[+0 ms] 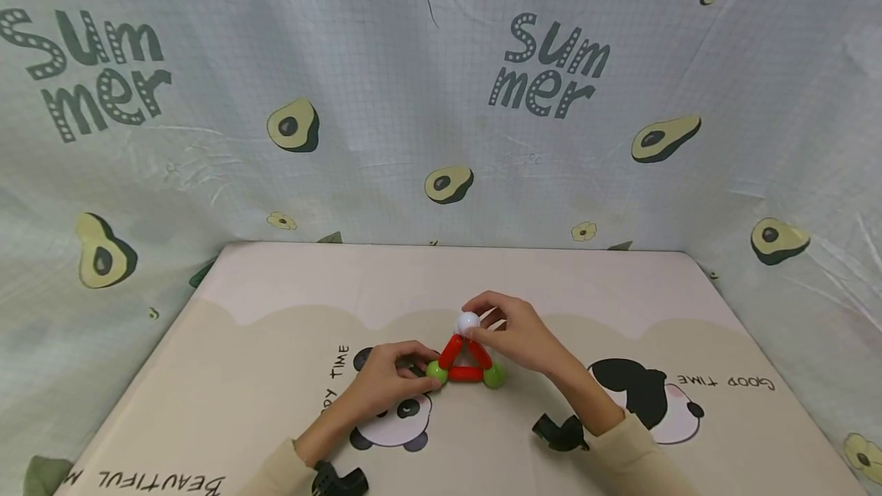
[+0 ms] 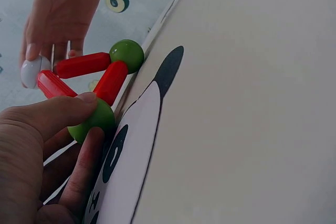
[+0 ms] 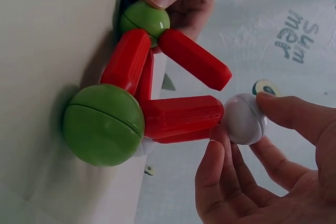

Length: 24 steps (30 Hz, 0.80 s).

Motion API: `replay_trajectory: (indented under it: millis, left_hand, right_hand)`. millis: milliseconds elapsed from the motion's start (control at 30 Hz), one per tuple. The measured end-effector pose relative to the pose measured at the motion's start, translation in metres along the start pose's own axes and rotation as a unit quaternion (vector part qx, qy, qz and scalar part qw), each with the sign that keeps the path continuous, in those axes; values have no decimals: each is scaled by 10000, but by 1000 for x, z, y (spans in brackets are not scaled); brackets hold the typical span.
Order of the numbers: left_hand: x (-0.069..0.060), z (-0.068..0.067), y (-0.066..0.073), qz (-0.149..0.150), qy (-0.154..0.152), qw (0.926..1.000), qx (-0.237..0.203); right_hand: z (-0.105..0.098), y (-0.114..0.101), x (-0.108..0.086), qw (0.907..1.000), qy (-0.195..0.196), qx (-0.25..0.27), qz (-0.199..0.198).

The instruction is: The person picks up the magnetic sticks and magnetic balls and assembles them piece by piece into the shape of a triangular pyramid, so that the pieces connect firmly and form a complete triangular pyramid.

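Note:
A toy frame of red rods [image 1: 465,374] and balls stands on the table, shaped like a pyramid. My left hand [image 1: 387,377] pinches the green ball [image 2: 95,121] at its left corner between thumb and fingers. At the top, my right hand [image 1: 518,333] holds a white ball [image 3: 244,119] with thumb and fingertips. One red rod [image 3: 184,115] meets the white ball; another rod [image 3: 195,59], from the left-hand ball, ends slightly apart from it in the right wrist view. A second green ball [image 3: 103,125] forms the right corner. More rods and a pale ball behind are partly hidden.
The table [image 1: 289,282] wears a pale cover printed with a panda [image 1: 394,425] and a black-and-white animal [image 1: 654,396]. An avocado-print cloth [image 1: 386,121] hangs behind and at both sides. Black wrist mounts [image 1: 560,432] sit by each sleeve.

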<state>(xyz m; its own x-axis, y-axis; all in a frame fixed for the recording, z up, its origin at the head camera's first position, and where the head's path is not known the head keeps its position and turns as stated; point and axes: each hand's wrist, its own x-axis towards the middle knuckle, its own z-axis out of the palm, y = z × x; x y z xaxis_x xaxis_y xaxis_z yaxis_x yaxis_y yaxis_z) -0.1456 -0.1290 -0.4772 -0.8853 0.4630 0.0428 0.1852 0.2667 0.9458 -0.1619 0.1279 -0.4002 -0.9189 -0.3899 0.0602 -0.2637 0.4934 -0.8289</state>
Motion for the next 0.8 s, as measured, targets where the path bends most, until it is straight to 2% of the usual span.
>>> replay_trajectory:
  millis: [433, 800]
  left_hand:
    - [1, 0, -1, 39, 40, 10000, 71]
    - [1, 0, 0, 25, 23, 10000, -61]
  right_hand:
    - [4, -3, -1, 9993, -159, -214, -280]
    - [0, -2, -1, 9988, -296, -399, -15]
